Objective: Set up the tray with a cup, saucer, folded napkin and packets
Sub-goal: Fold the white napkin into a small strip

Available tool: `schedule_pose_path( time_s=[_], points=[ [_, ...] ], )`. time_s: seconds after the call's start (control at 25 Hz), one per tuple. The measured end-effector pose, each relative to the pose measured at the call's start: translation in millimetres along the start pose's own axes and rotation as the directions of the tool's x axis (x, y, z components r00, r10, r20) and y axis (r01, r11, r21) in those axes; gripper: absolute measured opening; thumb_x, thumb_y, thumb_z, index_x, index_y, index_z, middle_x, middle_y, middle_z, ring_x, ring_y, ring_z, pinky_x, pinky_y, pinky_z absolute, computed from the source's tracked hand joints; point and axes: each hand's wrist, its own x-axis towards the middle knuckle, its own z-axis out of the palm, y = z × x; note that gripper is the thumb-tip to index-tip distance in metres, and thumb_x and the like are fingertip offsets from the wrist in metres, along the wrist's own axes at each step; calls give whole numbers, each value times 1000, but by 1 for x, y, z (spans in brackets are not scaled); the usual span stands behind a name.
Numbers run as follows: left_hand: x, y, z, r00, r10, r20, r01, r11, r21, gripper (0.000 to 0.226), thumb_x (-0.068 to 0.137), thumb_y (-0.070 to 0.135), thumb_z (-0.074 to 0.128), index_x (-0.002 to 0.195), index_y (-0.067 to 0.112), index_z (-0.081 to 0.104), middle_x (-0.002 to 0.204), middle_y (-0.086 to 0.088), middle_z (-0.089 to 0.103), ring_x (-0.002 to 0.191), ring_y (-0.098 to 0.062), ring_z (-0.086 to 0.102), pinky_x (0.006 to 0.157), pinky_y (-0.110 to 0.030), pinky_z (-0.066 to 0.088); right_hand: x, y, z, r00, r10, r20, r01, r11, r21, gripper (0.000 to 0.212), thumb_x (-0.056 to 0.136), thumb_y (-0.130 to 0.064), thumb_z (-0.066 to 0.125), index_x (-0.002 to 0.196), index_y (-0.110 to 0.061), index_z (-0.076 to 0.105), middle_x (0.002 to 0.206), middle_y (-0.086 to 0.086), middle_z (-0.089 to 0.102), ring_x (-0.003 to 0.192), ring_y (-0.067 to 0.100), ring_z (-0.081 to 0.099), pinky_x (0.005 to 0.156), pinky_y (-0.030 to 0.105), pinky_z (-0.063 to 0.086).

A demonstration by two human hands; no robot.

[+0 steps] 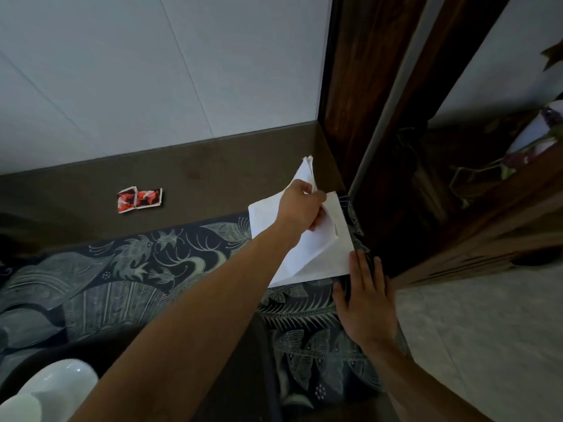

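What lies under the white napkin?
The patterned cloth lies under the napkin, showing around its edges. The part beneath is covered, so anything else there cannot be seen.

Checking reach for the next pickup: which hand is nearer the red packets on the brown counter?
Left. The left hand, gripping the white paper napkin, sits right of the red packets; the right hand lies flat farther right and nearer the person.

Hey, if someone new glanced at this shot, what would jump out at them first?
Probably the white paper napkin at centre right, bright against the dark blue leaf-patterned cloth. The left hand pinches and lifts one of its corners, while the right hand lies flat by its near edge. Next, the red, black and white packets lying alone on the brown counter to the left, near the wall.
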Motion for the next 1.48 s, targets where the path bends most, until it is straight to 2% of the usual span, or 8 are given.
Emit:
schedule_pose_path(
  time_s=[0.12,0.52,0.68,0.8,0.92,1.2,1.36,1.48],
  points=[
    [13,-16,26,997,-59,41,54,993,104,11,92,20,56,99,16,49,64,-9,61,45,-19,53,40,-24,45,-2,-1,1,1000,17,-21,-16,1000,11,72,94,-55,27,152,-12,22,158,9,27,147,32,18,113,53,28],
    [38,-56,69,995,-82,62,53,927,372,18,85,19,58,97,16,46,57,-5,68,36,-16,59,46,-28,54,-1,-1,3,995,60,-74,-57,998,30,70,93,-52,34,144,-4,33,157,17,27,146,31,23,117,48,27],
    [34,-55,70,992,-68,110,20,922,387,35,82,45,67,95,19,47,67,-5,71,43,-16,65,47,-27,51,-2,-1,4,994,94,-63,-90,995,52,77,93,-53,28,150,-1,20,159,17,22,147,29,21,119,45,22],
    [24,-60,61,985,-65,159,4,933,359,23,86,42,62,92,23,53,78,-7,71,53,-20,66,55,-32,56,-3,-3,4,991,111,-68,-105,991,85,79,92,-51,27,153,-5,7,160,16,18,146,29,22,119,43,22],
    [10,-70,47,969,49,243,-173,834,523,7,87,28,57,92,27,63,93,-4,69,79,-26,64,73,-36,57,-3,-1,1,994,59,-87,-49,993,110,73,90,-43,35,154,-17,11,160,7,23,146,26,20,118,46,23],
    [-35,-117,-10,832,481,278,-516,484,707,17,90,22,55,103,19,65,101,0,63,94,-21,55,66,-30,45,-5,-7,-8,991,60,-115,-42,987,158,55,91,-36,31,140,-14,43,151,8,40,141,30,32,110,55,32],
    [-41,-118,-49,823,550,142,-487,556,674,16,90,18,58,104,16,67,101,0,64,89,-19,58,68,-33,52,1,-11,-21,981,51,-190,-13,980,199,52,92,-33,29,135,-12,50,151,11,37,140,33,32,115,58,22],
    [-23,-111,-56,770,636,-52,-375,516,770,27,93,20,53,118,12,63,116,-6,63,108,-26,57,89,-38,47,49,-46,-35,973,-161,-163,173,983,60,50,96,-33,27,142,-16,42,155,7,34,146,30,20,120,48,14]
  ],
)
